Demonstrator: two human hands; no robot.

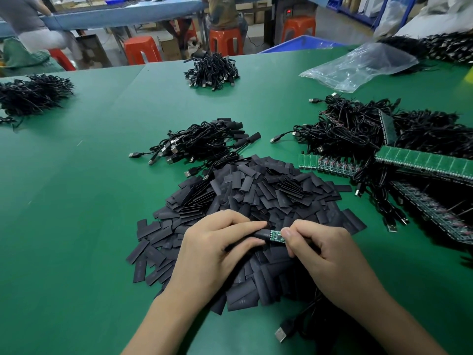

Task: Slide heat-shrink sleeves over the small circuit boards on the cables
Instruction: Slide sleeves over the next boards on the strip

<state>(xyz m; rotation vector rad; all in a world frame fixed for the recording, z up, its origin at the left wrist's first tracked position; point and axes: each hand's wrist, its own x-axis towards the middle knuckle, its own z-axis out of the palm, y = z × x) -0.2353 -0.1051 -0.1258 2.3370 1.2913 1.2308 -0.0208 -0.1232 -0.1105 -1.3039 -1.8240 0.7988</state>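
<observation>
A wide green table [76, 226] takes up most of the view, and behind it stand orange stools [142, 51] and a blue bench. Near the front edge, a small circuit board [276, 236] is held just above a heap of loose sleeves [256, 190]. The right hand [322, 249] pinches the board's right end with thumb and forefinger. The left hand [212, 249] pinches a black sleeve [262, 234], whose mouth touches the board's left end; most of the green board is uncovered. The two hands are close together and the heap lies directly under them.

To the left of the heap the table is bare. Some sleeves carry pale marks, too faint to read.

Beyond the heap lies a bundle of cables [204, 142] with sleeves already on. To the right are a thick tangle of cables [358, 129] and long green board strips [422, 160], close to the right hand. A USB plug [280, 334] lies by the right forearm. Further back are a clear plastic bag [358, 65] and two more cable piles.
</observation>
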